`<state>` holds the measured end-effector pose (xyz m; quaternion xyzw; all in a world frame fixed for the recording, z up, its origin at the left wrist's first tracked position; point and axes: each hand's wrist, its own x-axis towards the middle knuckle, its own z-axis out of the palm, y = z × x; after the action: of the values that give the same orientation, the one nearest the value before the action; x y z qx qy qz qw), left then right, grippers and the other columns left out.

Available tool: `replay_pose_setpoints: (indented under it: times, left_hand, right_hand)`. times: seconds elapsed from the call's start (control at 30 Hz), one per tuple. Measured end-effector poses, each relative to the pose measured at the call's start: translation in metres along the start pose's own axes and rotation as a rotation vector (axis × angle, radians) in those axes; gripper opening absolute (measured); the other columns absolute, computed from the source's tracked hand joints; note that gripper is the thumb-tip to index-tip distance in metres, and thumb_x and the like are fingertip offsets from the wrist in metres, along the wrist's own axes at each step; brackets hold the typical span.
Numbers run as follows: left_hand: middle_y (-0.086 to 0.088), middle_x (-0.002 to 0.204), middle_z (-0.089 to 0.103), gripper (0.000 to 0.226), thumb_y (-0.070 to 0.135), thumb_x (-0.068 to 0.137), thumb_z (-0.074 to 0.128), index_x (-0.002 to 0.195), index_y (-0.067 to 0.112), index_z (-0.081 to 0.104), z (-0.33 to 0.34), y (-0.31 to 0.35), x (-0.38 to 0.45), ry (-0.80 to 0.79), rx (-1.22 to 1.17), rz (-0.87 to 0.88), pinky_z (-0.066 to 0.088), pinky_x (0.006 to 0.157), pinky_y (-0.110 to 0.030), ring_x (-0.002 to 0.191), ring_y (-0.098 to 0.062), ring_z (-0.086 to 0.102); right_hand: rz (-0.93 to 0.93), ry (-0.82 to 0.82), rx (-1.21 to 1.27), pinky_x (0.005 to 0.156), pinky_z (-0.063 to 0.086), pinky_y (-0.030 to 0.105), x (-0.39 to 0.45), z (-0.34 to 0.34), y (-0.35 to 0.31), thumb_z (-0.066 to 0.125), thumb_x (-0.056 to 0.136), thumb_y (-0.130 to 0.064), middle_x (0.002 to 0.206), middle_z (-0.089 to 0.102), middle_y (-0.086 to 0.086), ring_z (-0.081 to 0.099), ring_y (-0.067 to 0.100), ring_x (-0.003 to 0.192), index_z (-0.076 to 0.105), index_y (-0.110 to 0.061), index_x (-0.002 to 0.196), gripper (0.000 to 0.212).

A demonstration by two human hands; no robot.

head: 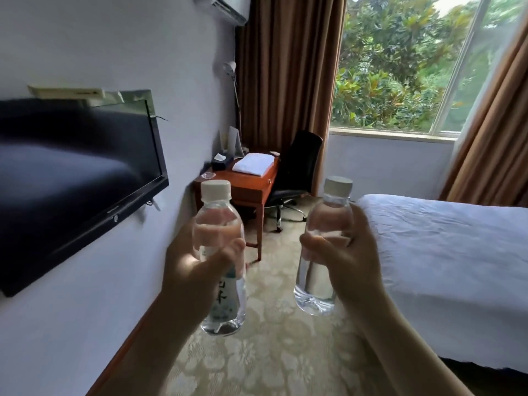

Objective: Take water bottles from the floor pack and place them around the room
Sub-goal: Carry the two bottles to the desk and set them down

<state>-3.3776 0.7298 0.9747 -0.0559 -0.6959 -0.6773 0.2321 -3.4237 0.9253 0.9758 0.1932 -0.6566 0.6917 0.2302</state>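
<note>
- Between the wall and the bed, both hands are raised in front of the camera, each wrapped round a capped, clear water bottle held upright.
- The left hand (197,258) curls its fingers round the middle of the left bottle (218,258); the right hand (347,252) grips the right bottle (324,247) just below its shoulder, thumb across the front.
- The two bottles stand near each other but apart, over the patterned carpet (271,352); the floor pack is not in view.
- Judged from this, the step in hand is carrying: both bottles are taken and neither is placed yet.
- The next move calls for choosing a spot. The wooden surface (243,184) ahead by the wall looks a likely one, though a folded white towel (254,164) and a tissue box (221,161) already take up part of it.
- The left bottle bears a pale label with large dark characters, partly hidden by the fingers and not readable; the right bottle shows no label from this side.
- Small lettering on the wall television (80,178) lower frame is too blurred to read.
</note>
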Motion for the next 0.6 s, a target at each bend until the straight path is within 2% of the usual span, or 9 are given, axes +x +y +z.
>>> replay_pose_setpoints:
  times: [0.13,0.23,0.3,0.4,0.47,0.6]
  left_hand:
    - [-0.010,0.085,0.067,0.041,0.040,0.059,0.068,0.099,0.032,0.065,0.013,-0.053,0.098,0.013,-0.035,0.005,0.061,0.058,-0.037,0.073,-0.036,0.070]
    - [-0.006,0.095,0.068,0.036,0.042,0.058,0.069,0.092,0.030,0.067,0.026,-0.086,0.177,0.008,-0.045,0.007,0.058,0.055,-0.029,0.074,-0.026,0.071]
    - [0.000,0.087,0.070,0.040,0.040,0.059,0.069,0.096,0.026,0.066,0.038,-0.105,0.221,-0.009,-0.069,0.006,0.055,0.054,-0.023,0.068,-0.015,0.070]
    - [0.002,0.078,0.069,0.035,0.033,0.063,0.071,0.097,0.035,0.066,0.060,-0.125,0.279,-0.065,-0.089,0.027,0.054,0.053,-0.019,0.061,-0.010,0.068]
    - [0.000,0.078,0.069,0.030,0.032,0.064,0.070,0.092,0.043,0.066,0.072,-0.134,0.308,-0.100,-0.102,0.052,0.055,0.054,-0.020,0.062,-0.013,0.068]
    - [-0.013,0.081,0.065,0.029,0.038,0.064,0.068,0.092,0.045,0.066,0.100,-0.168,0.377,-0.115,-0.103,0.043,0.060,0.058,-0.032,0.072,-0.039,0.066]
  right_hand:
    - [0.007,-0.016,0.009,0.057,0.061,0.041,0.086,0.027,0.071,0.077,0.064,-0.012,0.082,0.067,-0.008,0.068,0.017,0.071,0.059,-0.016,0.095,0.036]
    - [0.013,-0.020,0.009,0.058,0.061,0.044,0.154,0.043,0.114,0.077,0.063,-0.013,0.083,0.067,-0.006,0.066,0.022,0.073,0.059,-0.011,0.092,0.035]
    - [0.029,-0.011,-0.007,0.058,0.060,0.044,0.195,0.046,0.136,0.078,0.063,-0.013,0.081,0.066,-0.003,0.066,0.026,0.073,0.060,-0.012,0.091,0.034]
    - [0.027,0.035,-0.011,0.055,0.057,0.033,0.248,0.043,0.166,0.077,0.063,-0.008,0.078,0.066,-0.006,0.067,0.016,0.071,0.061,-0.019,0.089,0.033]
    - [0.019,0.043,-0.017,0.054,0.056,0.027,0.271,0.041,0.181,0.079,0.062,-0.010,0.077,0.066,-0.008,0.066,0.011,0.070,0.060,-0.017,0.089,0.033]
    - [0.041,0.057,-0.001,0.054,0.059,0.039,0.332,0.028,0.229,0.080,0.060,-0.025,0.081,0.064,0.004,0.066,0.030,0.069,0.058,-0.007,0.090,0.042]
